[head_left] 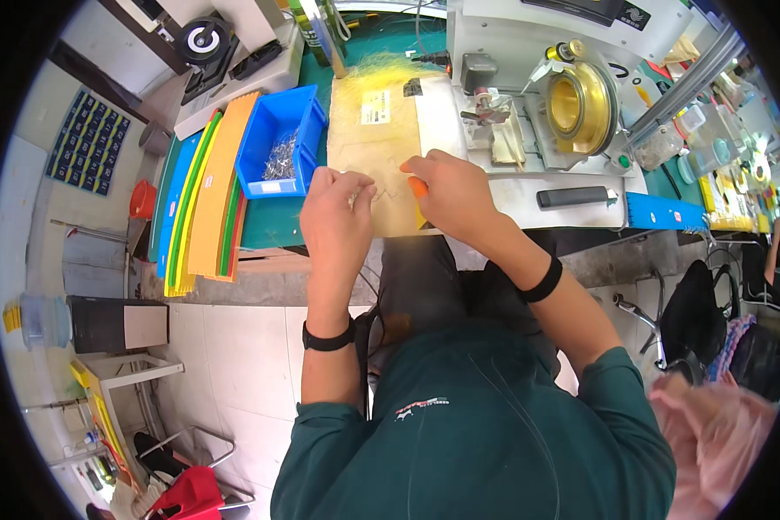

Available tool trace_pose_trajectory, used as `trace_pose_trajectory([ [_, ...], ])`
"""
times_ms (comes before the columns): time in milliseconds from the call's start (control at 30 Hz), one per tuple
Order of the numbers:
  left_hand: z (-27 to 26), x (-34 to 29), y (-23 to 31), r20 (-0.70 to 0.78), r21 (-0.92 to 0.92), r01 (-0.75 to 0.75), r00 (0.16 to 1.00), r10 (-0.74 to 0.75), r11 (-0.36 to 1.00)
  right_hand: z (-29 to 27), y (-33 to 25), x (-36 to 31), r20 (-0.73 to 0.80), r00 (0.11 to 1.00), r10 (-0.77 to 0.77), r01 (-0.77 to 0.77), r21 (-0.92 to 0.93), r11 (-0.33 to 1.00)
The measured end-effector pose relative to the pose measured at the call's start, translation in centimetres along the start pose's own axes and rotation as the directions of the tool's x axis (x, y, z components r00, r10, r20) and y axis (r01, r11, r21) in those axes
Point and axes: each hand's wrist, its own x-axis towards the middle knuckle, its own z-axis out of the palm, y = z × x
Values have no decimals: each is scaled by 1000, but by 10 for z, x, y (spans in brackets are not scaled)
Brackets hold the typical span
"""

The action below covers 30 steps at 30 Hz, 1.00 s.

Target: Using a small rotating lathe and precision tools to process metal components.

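Note:
My left hand (334, 204) is closed in a pinch over the front of a tan board (364, 152). Something small and pale shows at its fingertips, too small to name. To its right, my right hand (455, 195) is closed around a tool with orange handles (419, 187); my fingers hide the rest of it. Fine yellow strands (381, 76) lie loosely across the board's far end. Just left of the board, a blue bin (256, 139) holds many small metal pieces (282, 162).
Long coloured strips (217, 186) stand stacked left of the bin. A machine with a yellow spool (572, 108) occupies the bench's right side. A dark grey bar-shaped object (574, 198) lies before it. The bench's front edge runs near my wrists.

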Motion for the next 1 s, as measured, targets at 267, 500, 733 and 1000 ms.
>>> trace_pose_trajectory([
  [267, 26, 37, -12, 66, 175, -173, 984, 164, 969, 7, 1, 5, 114, 993, 18, -4, -117, 993],
  [500, 41, 54, -17, 139, 154, -237, 966, 216, 959, 7, 3, 6, 118, 993, 5, 15, -171, 985],
  [733, 38, 62, -19, 201, 128, -284, 946, 256, 950, 5, 4, 6, 136, 991, -1, 22, -156, 987],
  [1000, 18, 59, -6, -15, 95, -242, 969, 245, 966, -16, -19, 6, -263, 961, 89, -43, 175, 984],
])
